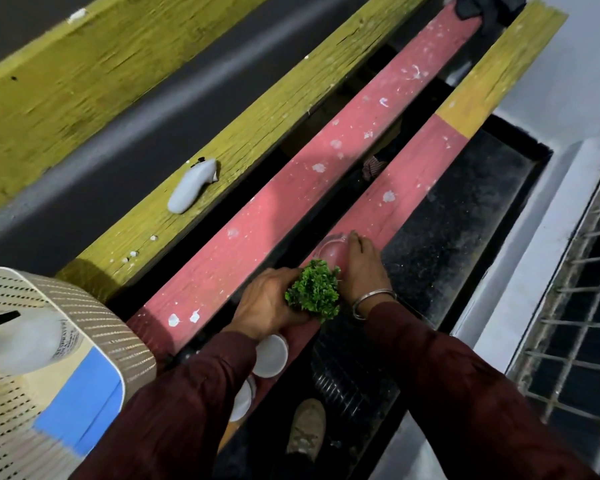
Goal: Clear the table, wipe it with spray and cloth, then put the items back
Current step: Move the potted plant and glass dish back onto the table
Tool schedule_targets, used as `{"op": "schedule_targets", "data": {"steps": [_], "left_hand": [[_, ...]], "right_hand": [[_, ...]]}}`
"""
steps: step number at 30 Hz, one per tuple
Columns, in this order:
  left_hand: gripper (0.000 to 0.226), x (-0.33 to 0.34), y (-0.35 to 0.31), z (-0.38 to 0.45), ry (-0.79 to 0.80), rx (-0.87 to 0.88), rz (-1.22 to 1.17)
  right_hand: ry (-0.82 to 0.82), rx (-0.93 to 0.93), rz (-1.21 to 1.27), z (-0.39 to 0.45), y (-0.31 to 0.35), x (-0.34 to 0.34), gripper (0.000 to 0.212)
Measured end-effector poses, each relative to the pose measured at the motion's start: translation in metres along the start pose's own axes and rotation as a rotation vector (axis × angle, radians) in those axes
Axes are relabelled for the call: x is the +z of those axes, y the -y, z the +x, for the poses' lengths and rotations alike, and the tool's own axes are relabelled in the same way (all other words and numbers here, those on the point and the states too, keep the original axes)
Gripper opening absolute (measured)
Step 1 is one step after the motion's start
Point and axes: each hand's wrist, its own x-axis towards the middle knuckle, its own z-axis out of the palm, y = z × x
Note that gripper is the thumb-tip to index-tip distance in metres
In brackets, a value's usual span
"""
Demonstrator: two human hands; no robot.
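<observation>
Hands meet on the slatted table point(267, 216) as my left hand point(269, 301) grips the small green plant point(314, 289) and my right hand point(362, 268) lies, apparently flat-fingered, against a clear glass bowl point(331, 249), two white cups point(270, 355) alongside, so I judge clearing or restocking unfinished.

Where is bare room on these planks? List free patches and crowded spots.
Free: the middle pink plank, bare from the left hand up to the dark cloth; the right plank beyond the glass bowl. Crowded: that plank's near end, where the left hand holds the plant, the right hand meets the bowl, beside white lids.
</observation>
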Motion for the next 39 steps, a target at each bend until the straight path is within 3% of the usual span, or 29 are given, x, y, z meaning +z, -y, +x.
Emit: {"op": "schedule_targets", "data": {"steps": [6, 16, 21, 24, 30, 35, 39], "left_hand": [[0.058, -0.016, -0.017, -0.005, -0.041, -0.097, -0.233], [0.044, -0.103, -0.083, -0.071, -0.398, -0.312, -0.573], [0.033, -0.178, -0.139, -0.138, -0.595, -0.294, -0.641], [0.035, -0.214, -0.143, -0.168, -0.635, -0.325, -0.628], [0.039, -0.280, -0.171, -0.287, -0.773, -0.299, -0.617], [0.045, -0.328, -0.166, -0.396, -0.990, -0.329, -0.584], [0.056, -0.362, -0.160, -0.491, -1.076, -0.264, -0.608]], "right_hand": [[-0.093, 0.071, 0.092, -0.008, 0.005, -0.012, 0.066], [-0.186, 0.053, 0.134, -0.053, 0.095, -0.098, 0.109], [-0.249, -0.024, 0.116, -0.101, 0.168, -0.161, 0.113], [-0.265, -0.045, 0.118, -0.124, 0.204, -0.185, 0.113], [-0.272, -0.170, 0.136, -0.205, 0.289, -0.211, 0.108], [-0.286, -0.329, 0.151, -0.278, 0.370, -0.213, 0.108], [-0.258, -0.483, 0.166, -0.348, 0.423, -0.200, 0.104]]}}
